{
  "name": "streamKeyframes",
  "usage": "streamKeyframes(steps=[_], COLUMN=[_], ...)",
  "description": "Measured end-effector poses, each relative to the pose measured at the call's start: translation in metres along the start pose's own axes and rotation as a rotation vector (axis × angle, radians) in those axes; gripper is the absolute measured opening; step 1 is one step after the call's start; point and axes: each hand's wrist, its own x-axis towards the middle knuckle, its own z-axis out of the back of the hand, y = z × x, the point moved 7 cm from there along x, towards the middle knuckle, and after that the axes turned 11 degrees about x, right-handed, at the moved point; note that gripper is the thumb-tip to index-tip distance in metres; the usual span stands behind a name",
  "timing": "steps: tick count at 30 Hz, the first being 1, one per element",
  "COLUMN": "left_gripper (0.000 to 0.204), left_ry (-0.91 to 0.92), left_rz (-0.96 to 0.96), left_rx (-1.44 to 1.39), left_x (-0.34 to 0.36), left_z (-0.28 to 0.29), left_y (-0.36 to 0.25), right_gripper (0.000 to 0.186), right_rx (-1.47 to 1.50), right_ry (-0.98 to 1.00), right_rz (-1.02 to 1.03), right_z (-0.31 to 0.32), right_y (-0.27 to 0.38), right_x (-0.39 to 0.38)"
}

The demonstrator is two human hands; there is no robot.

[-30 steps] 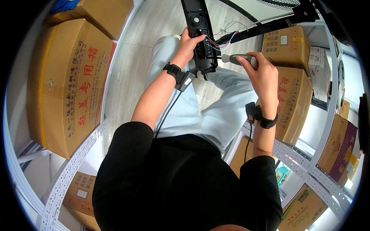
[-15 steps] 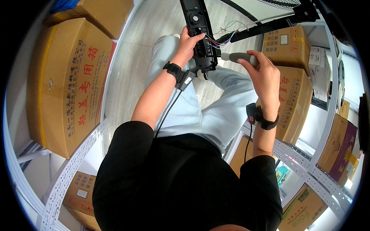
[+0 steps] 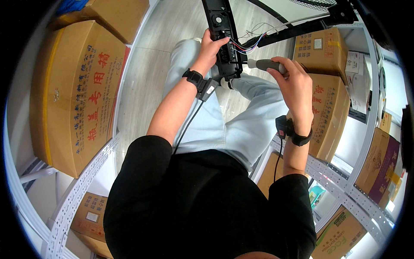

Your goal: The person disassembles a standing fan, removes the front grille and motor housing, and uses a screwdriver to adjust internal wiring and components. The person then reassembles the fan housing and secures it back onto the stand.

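Note:
A long black plastic housing [image 3: 221, 19] with electronic parts and sockets in it hangs at the top middle, above my knees. My left hand [image 3: 210, 49] grips its left edge, the thumb pressed across the open face. In my right hand [image 3: 295, 80] is a screwdriver [image 3: 264, 64] with a grey handle, pinched at the handle's rear end between thumb and fingers. It lies nearly level and points left, its thin shaft reaching the housing's lower right side. The exact spot where the tip meets is too small to make out. Thin coloured wires [image 3: 254, 46] run out of the housing to the right.
A black bar [image 3: 293, 34] with a pale cable stands beyond the wires. Large cardboard boxes [image 3: 71, 99] fill the left shelf, and more boxes [image 3: 330, 114] stand close to my right hand. Perforated metal shelf rails [image 3: 82, 183] flank me. Cables trail from both wrist straps.
The fingers of my right hand have shifted slightly around the screwdriver's handle, which has turned a little. My left hand and the housing stay almost where they were.

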Motion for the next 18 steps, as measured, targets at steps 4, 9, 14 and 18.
streamKeyframes(steps=[4, 9, 14, 18], left_gripper=[0.046, 0.046, 0.048, 0.050], left_ry=[-0.005, -0.006, -0.002, 0.013], left_rz=[-0.015, -0.014, -0.028, -0.011], left_rx=[0.024, 0.012, -0.018, 0.014], left_x=[0.003, 0.002, 0.002, 0.004], left_z=[0.002, 0.002, 0.002, 0.002], left_y=[0.003, 0.004, 0.005, 0.006], right_gripper=[0.029, 0.029, 0.030, 0.031], right_rx=[-0.103, 0.042, 0.094, 0.033], right_ry=[0.002, 0.018, 0.035, 0.062], right_rz=[-0.062, -0.047, -0.027, -0.033], right_z=[0.000, 0.004, 0.004, 0.005], right_y=[-0.004, 0.008, 0.007, 0.004], right_x=[0.002, 0.001, -0.001, -0.001])
